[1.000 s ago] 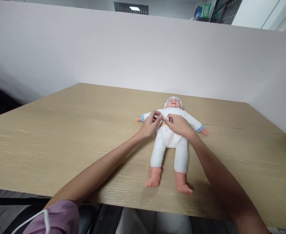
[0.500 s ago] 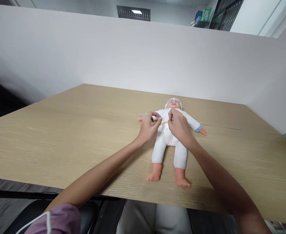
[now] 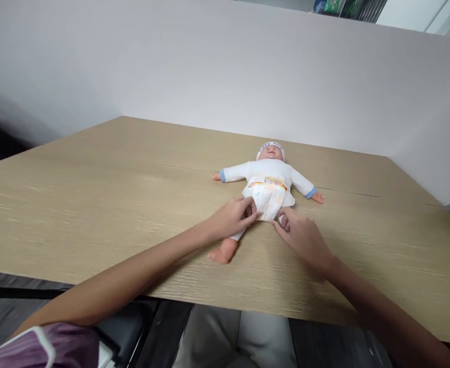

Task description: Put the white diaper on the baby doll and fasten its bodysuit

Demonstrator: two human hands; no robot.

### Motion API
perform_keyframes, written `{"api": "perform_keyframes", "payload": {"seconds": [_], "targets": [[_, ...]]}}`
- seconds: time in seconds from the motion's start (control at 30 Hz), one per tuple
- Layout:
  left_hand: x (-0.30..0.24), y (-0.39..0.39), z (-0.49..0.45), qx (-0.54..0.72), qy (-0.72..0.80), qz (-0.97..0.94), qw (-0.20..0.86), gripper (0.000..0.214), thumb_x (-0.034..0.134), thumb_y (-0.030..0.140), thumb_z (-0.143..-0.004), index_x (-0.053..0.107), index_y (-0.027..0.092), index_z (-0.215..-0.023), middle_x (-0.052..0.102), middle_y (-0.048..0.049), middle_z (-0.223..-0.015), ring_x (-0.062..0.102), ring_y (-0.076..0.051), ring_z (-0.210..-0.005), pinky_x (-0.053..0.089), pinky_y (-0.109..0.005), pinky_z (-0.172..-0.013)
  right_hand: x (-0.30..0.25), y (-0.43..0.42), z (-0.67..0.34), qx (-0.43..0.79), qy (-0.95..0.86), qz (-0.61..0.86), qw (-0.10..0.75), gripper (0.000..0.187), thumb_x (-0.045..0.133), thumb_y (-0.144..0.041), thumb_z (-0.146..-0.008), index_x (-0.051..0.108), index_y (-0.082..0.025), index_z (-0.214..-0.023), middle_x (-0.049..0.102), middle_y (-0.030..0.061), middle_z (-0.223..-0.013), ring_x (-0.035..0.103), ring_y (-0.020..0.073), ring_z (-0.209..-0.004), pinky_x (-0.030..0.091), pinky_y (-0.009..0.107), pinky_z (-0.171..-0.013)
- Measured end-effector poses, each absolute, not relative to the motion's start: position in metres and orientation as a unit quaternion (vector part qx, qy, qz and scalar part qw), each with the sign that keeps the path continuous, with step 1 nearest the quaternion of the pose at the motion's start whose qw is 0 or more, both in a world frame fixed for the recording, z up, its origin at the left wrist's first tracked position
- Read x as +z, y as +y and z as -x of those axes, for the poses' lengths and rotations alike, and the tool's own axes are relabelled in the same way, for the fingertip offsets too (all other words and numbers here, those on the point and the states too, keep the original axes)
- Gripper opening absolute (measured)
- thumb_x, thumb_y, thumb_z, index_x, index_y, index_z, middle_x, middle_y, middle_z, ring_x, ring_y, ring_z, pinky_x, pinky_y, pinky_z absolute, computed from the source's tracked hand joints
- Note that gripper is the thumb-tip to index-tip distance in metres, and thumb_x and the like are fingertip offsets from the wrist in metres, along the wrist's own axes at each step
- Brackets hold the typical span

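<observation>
Head view, doll (image 3: 270,167), one leg mostly hidden behind right hand (image 3: 304,236)

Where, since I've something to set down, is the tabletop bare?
Left of the baby doll, between left forearm and white partition; also right, beyond right forearm. Crowded: around the diaper, left hand and right hand at its lower edge.

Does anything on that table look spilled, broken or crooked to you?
Nothing looks spilled or broken. One thing is a bit untidy: on the doll, the diaper has a white side flap flaring out past the hip, just beyond the person's right hand, instead of lying snug.
</observation>
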State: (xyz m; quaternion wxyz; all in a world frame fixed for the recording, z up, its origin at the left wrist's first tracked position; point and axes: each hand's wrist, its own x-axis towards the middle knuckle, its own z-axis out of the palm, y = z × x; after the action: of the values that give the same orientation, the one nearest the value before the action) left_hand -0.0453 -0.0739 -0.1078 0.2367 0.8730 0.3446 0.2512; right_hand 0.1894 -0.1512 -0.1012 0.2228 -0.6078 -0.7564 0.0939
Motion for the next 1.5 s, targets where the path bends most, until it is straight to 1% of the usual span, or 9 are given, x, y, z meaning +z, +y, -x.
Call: {"api": "perform_keyframes", "payload": {"seconds": [0.2,0.4,0.53,0.63,0.73,1.03,1.17,1.3,1.5], "targets": [[-0.114,-0.082,0.038,0.270,0.401,-0.853,0.197,0.035,0.074,0.050,-0.095,0.057,0.024,-0.080,0.057,-0.0020,-0.076,0.053,-0.023,-0.074,0.037,-0.034,-0.069,-0.116,-0.150,-0.180,0.051,-0.765,0.603,0.222,0.014,0.063,-0.034,-0.102,0.066,-0.023,-0.093,0.070,0.0042,-0.092,0.063,0.0199,-0.072,0.038,0.032,-0.065],[-0.116,-0.080,0.037,0.263,0.370,-0.868,0.200,0.033,0.069,0.043,-0.099,0.057,0.023,-0.077,0.061,-0.0008,-0.072,0.056,-0.024,-0.079,0.038,-0.036,-0.079,-0.124,-0.156,-0.178,0.051,-0.754,0.602,0.257,0.014,0.062,-0.035,-0.104,0.069,-0.023,-0.105,0.071,0.0048,-0.108,0.064,0.0187,-0.074,0.042,0.032,-0.068],[-0.117,-0.080,0.039,0.288,0.345,-0.872,0.194,0.024,0.062,0.040,-0.103,0.064,0.022,-0.088,0.070,-0.0062,-0.101,0.063,-0.026,-0.098,0.042,-0.039,-0.089,-0.128,-0.160,-0.175,0.044,-0.755,0.597,0.268,0.018,0.059,-0.035,-0.105,0.069,-0.023,-0.113,0.071,0.0090,-0.120,0.069,0.0251,-0.095,0.049,0.036,-0.079],[-0.119,-0.083,0.040,0.311,0.341,-0.866,0.191,0.022,0.061,0.042,-0.104,0.069,0.022,-0.098,0.067,-0.0110,-0.127,0.063,-0.029,-0.115,0.045,-0.042,-0.100,-0.131,-0.161,-0.174,0.053,-0.754,0.587,0.290,0.019,0.060,-0.034,-0.104,0.068,-0.023,-0.117,0.070,0.0117,-0.130,0.068,0.0300,-0.113,0.051,0.040,-0.091],[-0.120,-0.083,0.041,0.319,0.343,-0.862,0.194,0.021,0.061,0.042,-0.104,0.068,0.023,-0.100,0.066,-0.0120,-0.136,0.062,-0.031,-0.123,0.045,-0.044,-0.105,-0.131,-0.160,-0.174,0.070,-0.754,0.577,0.306,0.020,0.060,-0.034,-0.102,0.066,-0.022,-0.117,0.072,0.0122,-0.130,0.066,0.0313,-0.117,0.051,0.043,-0.098],[-0.121,-0.074,0.038,0.320,0.347,-0.848,0.241,0.026,0.065,0.045,-0.098,0.058,0.023,-0.086,0.067,-0.0044,-0.090,0.061,-0.026,-0.092,0.045,-0.038,-0.085,-0.126,-0.153,-0.176,0.128,-0.699,0.629,0.316,0.026,0.064,-0.046,-0.096,0.065,-0.023,-0.109,0.066,0.0012,-0.079,0.061,0.0217,-0.071,0.042,0.031,-0.070],[-0.125,-0.072,0.039,0.346,0.374,-0.800,0.317,0.027,0.075,0.045,-0.090,0.059,0.023,-0.090,0.059,0.0015,-0.080,0.053,-0.020,-0.078,0.042,-0.032,-0.076,-0.126,-0.150,-0.177,0.151,-0.662,0.647,0.348,0.029,0.066,-0.044,-0.092,0.059,-0.024,-0.111,0.068,-0.0003,-0.080,0.058,0.0197,-0.064,0.039,0.030,-0.065],[-0.129,-0.070,0.043,0.385,0.382,-0.735,0.407,0.038,0.083,0.045,-0.084,0.055,0.023,-0.098,0.055,0.0049,-0.079,0.047,-0.015,-0.070,0.038,-0.029,-0.069,-0.118,-0.148,-0.185,0.178,-0.634,0.642,0.393,0.032,0.070,-0.046,-0.090,0.056,-0.024,-0.109,0.078,0.0029,-0.098,0.058,0.0171,-0.061,0.043,0.031,-0.065],[-0.130,-0.070,0.046,0.402,0.405,-0.666,0.481,0.051,0.090,0.048,-0.078,0.060,0.022,-0.110,0.069,-0.0004,-0.091,0.058,-0.017,-0.076,0.044,-0.030,-0.071,-0.113,-0.148,-0.196,0.157,-0.649,0.641,0.379,0.023,0.069,-0.048,-0.095,0.070,-0.025,-0.099,0.084,0.0038,-0.097,0.071,0.0215,-0.072,0.050,0.034,-0.075]]}}
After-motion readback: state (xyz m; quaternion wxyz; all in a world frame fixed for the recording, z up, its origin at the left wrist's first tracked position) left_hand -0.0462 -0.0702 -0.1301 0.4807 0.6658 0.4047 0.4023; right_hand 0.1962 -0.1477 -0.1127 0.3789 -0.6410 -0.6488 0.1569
